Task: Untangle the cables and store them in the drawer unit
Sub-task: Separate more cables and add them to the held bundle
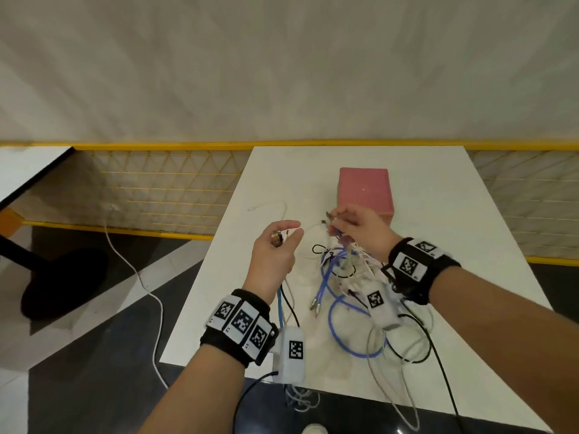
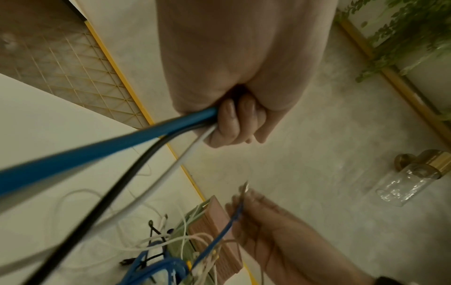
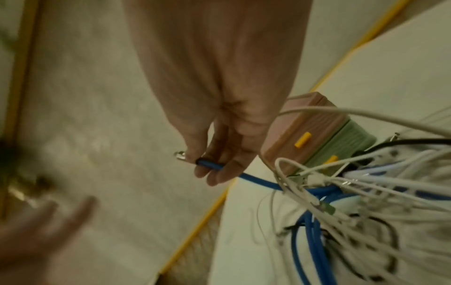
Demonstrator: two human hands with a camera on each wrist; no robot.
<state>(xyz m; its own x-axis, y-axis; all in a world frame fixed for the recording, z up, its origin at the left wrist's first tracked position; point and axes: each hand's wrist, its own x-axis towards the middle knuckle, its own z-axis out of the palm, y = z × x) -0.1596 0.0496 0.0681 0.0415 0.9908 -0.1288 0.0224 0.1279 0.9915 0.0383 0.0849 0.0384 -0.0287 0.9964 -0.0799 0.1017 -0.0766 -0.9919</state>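
A tangle of blue, white and black cables (image 1: pixel 347 277) lies on the white table (image 1: pixel 438 214) in front of the pink drawer unit (image 1: pixel 365 191). My left hand (image 1: pixel 279 242) is raised over the table's left side; its curled fingers (image 2: pixel 231 123) grip a blue, a black and a white cable (image 2: pixel 136 135) that hang down from it. Plug ends show at its fingertips in the head view. My right hand (image 1: pixel 354 228) hovers over the tangle and pinches the end of a blue cable (image 3: pixel 219 168), with a metal plug (image 3: pixel 180 154) poking past its fingers.
The drawer unit (image 3: pixel 314 135) has a pink and a green drawer with yellow handles, both closed. A white cable (image 1: pixel 138 277) trails off the table's left edge to the floor. Yellow wire fencing (image 1: pixel 163 189) runs behind. Several cables hang over the near edge.
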